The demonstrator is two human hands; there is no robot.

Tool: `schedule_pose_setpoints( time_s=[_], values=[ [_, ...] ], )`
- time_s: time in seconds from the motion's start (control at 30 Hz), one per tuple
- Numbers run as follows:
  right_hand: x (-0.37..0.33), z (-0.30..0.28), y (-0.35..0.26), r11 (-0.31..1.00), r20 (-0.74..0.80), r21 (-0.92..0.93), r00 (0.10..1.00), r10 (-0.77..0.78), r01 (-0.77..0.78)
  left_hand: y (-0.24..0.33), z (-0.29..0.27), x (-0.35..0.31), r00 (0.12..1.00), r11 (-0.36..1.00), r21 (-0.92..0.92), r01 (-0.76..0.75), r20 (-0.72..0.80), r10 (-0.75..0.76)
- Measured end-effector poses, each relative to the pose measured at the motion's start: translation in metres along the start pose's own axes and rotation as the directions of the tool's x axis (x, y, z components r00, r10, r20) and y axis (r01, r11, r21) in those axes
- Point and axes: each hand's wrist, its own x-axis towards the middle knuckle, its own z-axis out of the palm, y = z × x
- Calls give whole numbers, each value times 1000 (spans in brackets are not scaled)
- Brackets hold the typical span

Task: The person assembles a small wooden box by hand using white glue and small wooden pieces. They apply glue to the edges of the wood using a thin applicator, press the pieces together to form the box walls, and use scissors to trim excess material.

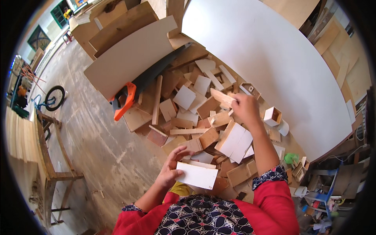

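Observation:
My left hand is closed on a white-faced wood offcut low in front of me, its thumb lying on the white face. Farther out and to the right, my right hand grips a pale, rough-edged wood strip over the scrap pile. Beneath and around both hands lie several loose wood offcuts, some bare brown and some with white faces, such as a large white-faced block below the right wrist. A small open wooden box sits right of the right forearm.
A handsaw with an orange handle rests against a white-faced board at the far left of the pile. A large white panel bounds the right side. On the left stand a wooden bench and a bicycle wheel.

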Motion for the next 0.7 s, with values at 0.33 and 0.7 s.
schedule_pose_setpoints(
  time_s=[0.33, 0.7],
  values=[
    [-126, -90, -10, 144, 482, 852, 862, 156, -503, 3, 50, -3, 993, 996, 82, -29, 117, 19],
    [-219, -130, -40, 66, 671, 736, 739, 57, -674, -21, 84, -38, 856, 857, 279, -434, 425, 294]
  ],
)
